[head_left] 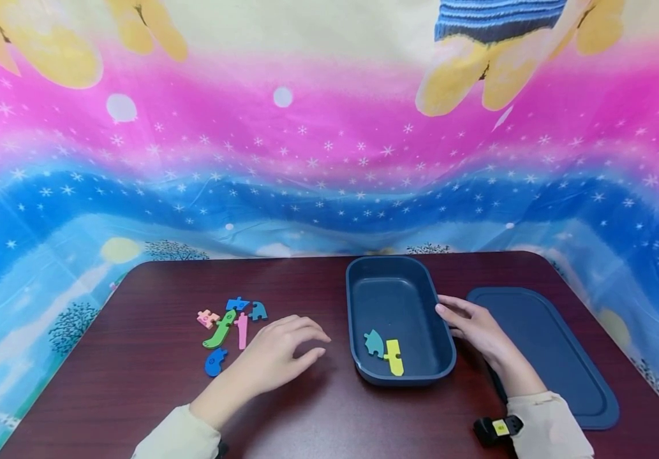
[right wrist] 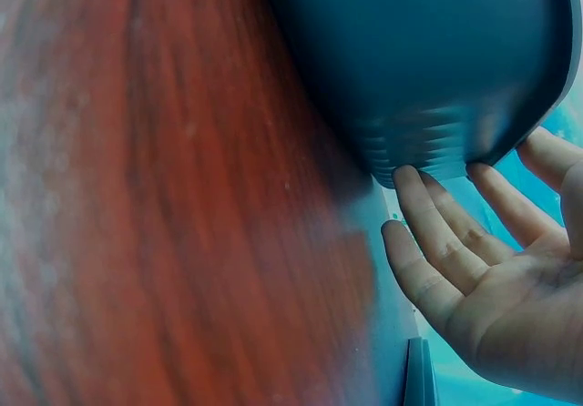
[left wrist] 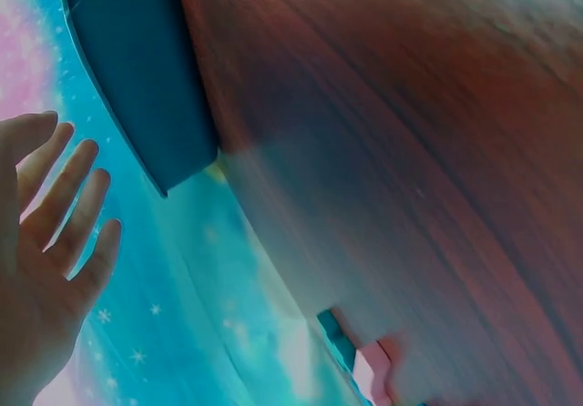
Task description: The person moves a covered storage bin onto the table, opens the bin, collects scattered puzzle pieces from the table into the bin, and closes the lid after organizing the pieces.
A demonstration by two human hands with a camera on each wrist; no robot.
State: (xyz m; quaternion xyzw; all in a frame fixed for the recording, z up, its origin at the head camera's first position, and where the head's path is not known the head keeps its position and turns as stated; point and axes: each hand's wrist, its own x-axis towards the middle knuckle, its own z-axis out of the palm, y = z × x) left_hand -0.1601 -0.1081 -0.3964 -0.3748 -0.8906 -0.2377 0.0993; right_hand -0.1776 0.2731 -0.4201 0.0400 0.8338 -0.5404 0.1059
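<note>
In the head view my left hand hovers over the table between several loose puzzle pieces and a dark blue box, holding nothing. Its fingers look loose and spread in the left wrist view. My right hand touches the right side of the box, fingertips against the wall and thumb near the rim. Inside the box lie a teal puzzle piece and a yellow puzzle piece. Left of my left hand are a green piece, a pink piece and a blue piece.
A dark blue lid lies flat to the right, partly behind my right forearm. More pieces, a salmon one, a blue one and a teal one, lie at the left. A printed cloth hangs behind the table.
</note>
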